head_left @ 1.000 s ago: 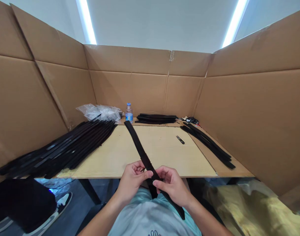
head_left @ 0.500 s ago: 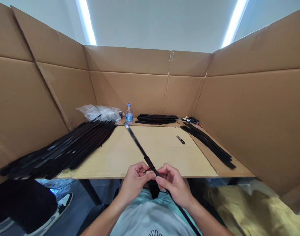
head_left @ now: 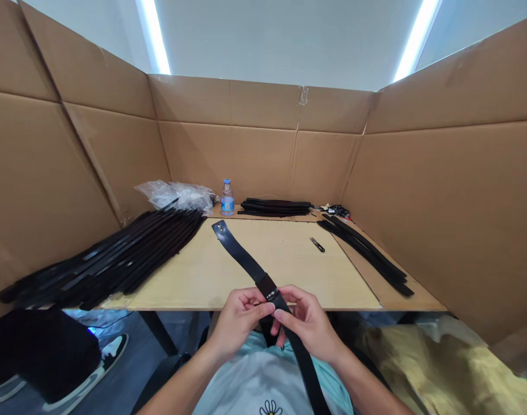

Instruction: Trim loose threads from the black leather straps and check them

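Above the board (head_left: 332, 288) — hands (head_left: 239, 323) (head_left: 309, 325) pinch a black strap (head_left: 241, 252)

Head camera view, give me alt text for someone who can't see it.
A person's left hand and right hand hold a long black strap over a pale board on a table. More black straps lie in piles around it, with small snips, a water bottle and cardboard walls beyond.
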Available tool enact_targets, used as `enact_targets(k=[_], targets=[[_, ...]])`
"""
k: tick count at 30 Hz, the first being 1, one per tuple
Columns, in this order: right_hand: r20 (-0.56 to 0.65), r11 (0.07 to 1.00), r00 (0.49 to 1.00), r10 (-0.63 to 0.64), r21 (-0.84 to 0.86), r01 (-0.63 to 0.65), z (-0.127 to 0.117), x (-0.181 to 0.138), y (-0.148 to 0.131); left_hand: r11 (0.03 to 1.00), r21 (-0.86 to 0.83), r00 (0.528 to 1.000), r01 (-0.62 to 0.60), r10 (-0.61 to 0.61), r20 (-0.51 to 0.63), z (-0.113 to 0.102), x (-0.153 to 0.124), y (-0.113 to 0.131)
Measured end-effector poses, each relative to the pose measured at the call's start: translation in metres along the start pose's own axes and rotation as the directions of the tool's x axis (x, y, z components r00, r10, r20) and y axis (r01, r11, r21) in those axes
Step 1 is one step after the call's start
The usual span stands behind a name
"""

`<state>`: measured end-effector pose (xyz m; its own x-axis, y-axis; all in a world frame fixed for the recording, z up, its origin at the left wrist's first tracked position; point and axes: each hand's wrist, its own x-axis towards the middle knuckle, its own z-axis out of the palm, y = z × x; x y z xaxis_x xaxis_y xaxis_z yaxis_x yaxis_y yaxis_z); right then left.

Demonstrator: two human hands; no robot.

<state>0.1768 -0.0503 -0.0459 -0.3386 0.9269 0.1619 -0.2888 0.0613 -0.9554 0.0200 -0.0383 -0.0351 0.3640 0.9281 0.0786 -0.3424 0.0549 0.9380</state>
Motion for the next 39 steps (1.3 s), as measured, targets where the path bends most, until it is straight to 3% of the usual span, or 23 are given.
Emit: enact_targets(k=[4,8,13,19,25,31,37,39], targets=[[0.028,0.994,0.998,0.063,0.090,-0.066,-0.001,0.002,-0.003,1.000,-0.004,1.000,-0.005,0.005,0.026,0.002,-0.002,-0.005],[0.003,0.997,0.998,0.059,0.057,-0.059,0.002,0.003,-0.004,1.000,-0.021,0.998,0.005,-0.004,0.061,0.006,-0.003,-0.007],[-0.045,0.976,0.984,0.170,0.142,-0.162,0.006,0.002,-0.005,0.996,0.086,0.998,0.011,-0.006,-0.059,0.006,-0.003,-0.009],[-0.078,0.984,0.981,0.177,0.033,-0.175,0.008,-0.002,-0.006,0.994,0.104,0.996,-0.017,0.026,-0.090,0.009,-0.004,-0.009],[-0.106,0.986,0.981,0.160,-0.030,-0.164,0.010,-0.004,-0.009,0.985,0.152,0.995,-0.084,0.092,-0.044,0.011,-0.007,-0.002],[-0.075,0.987,0.986,0.150,-0.041,-0.154,0.004,-0.005,-0.005,0.983,0.155,0.994,-0.100,0.107,-0.035,0.008,-0.008,0.001],[0.078,0.952,0.955,0.287,0.086,-0.293,0.003,-0.002,0.001,0.991,0.081,0.989,-0.108,0.115,-0.090,-0.005,-0.004,0.000],[0.047,0.964,0.966,0.254,0.073,-0.257,0.004,-0.001,-0.002,0.984,0.121,0.982,-0.130,0.144,-0.121,-0.008,-0.003,0.000]])
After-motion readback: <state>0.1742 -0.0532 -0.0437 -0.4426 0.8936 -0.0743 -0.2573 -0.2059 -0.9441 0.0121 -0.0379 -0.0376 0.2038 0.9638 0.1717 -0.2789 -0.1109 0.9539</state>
